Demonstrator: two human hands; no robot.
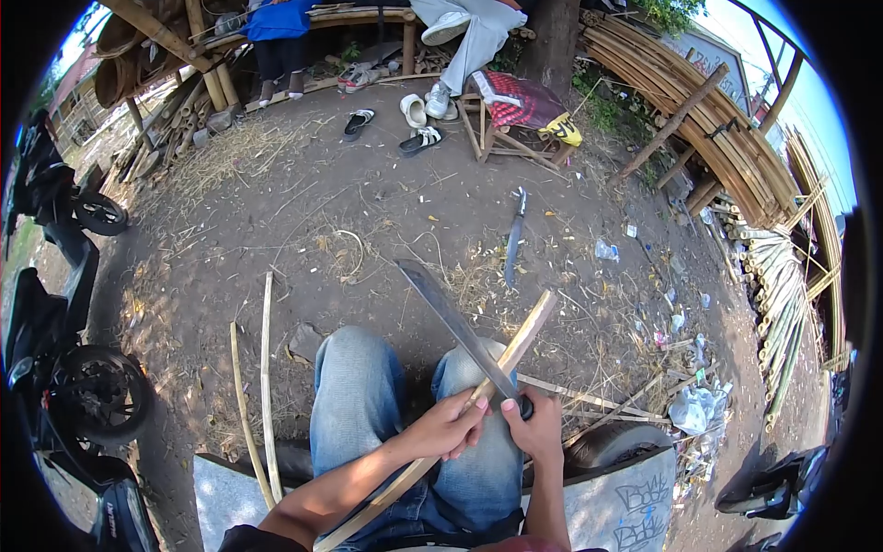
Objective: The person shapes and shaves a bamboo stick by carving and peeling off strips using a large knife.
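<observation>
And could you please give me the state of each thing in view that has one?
Left hand: closed around the bamboo strip.
Right hand: closed, holding the machete.
Bamboo strip: held slanting.
Machete: unsheathed, blade crossing the strip.
Second knife: lying loose, unsheathed.
Plastic bag: crumpled.
Black-and-white sandals: unworn.
Motorcycle at left: riderless.

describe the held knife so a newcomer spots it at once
Find the blue jeans at bottom centre. By the right knee, the right hand grips a knife whose dark blade crosses a pale strip. Unlike the second knife lying on the ground, it is held.
</observation>
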